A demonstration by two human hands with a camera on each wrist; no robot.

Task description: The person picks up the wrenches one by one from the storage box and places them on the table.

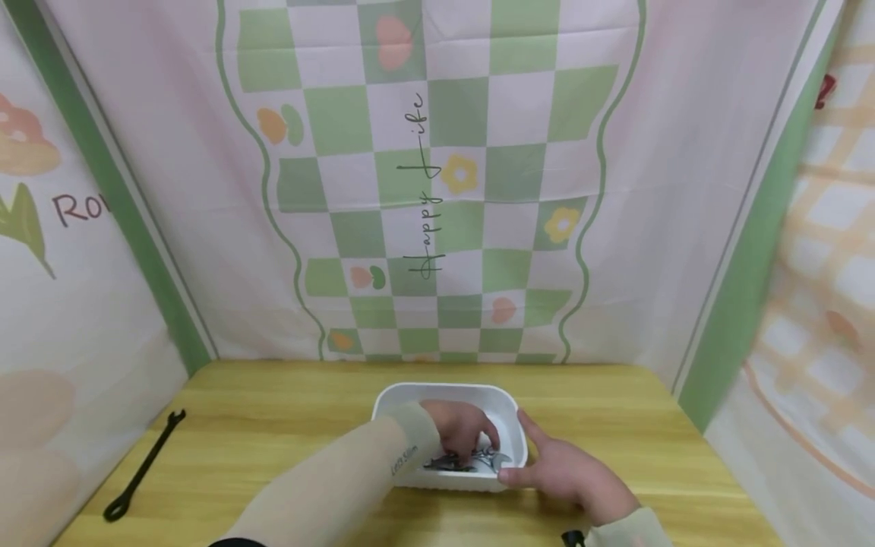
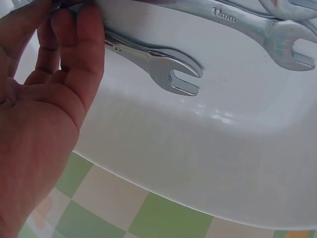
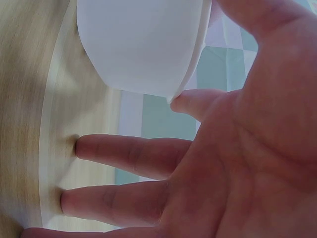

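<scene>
A white plastic tray (image 1: 444,391) holds several wrenches. My left hand (image 1: 461,425) reaches down into it with bent fingers. In the left wrist view, its fingertips are at the shank of a silver open-end wrench (image 2: 163,69), while a dark piece shows at the upper edge; whether they grip anything is hidden. Another silver wrench (image 2: 287,44), marked in mm, lies alongside. My right hand (image 1: 570,471) spreads around the tray's right end, thumb on the near corner. In the right wrist view, its index finger (image 3: 198,103) touches the rim and the other fingers are straight.
A black wrench (image 1: 145,467) lies on the left of the wood-grain table (image 1: 287,403). A checked cloth (image 1: 431,228) hangs behind the table's far edge, and more cloth hangs at both sides. A small black object (image 1: 573,539) appears near the right wrist.
</scene>
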